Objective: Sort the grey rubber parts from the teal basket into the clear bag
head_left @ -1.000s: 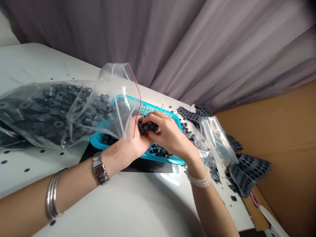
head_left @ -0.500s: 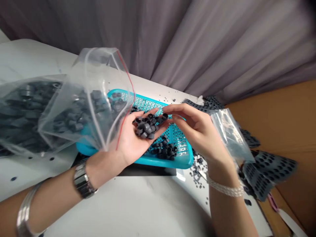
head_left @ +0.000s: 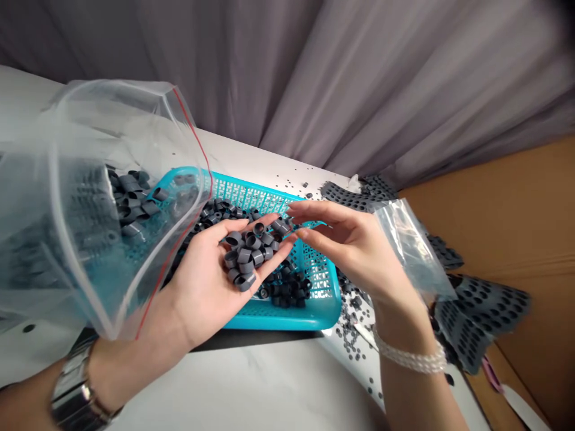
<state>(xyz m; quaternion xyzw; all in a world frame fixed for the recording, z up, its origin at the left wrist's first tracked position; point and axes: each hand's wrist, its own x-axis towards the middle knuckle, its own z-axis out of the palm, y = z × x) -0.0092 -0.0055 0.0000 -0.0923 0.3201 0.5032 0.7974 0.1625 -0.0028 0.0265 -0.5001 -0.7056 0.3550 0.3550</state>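
Head view: the left hand (head_left: 202,281) lay palm-up over the teal basket (head_left: 287,320), its grip open and cupped, seemingly so the grey rings (head_left: 247,257) heaped there wouldn't roll off. The right hand (head_left: 354,251) hovered at the heap's edge, grip loosely open, apparently empty. A clear bag (head_left: 81,203) crowded the left side; bare surface (head_left: 269,383) lay nearer.

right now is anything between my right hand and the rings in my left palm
Nothing visible. The right hand is at the edge of the rings on the open left hand, with nothing between. The bag hangs off to the left, the basket lies below; neither crosses the path.
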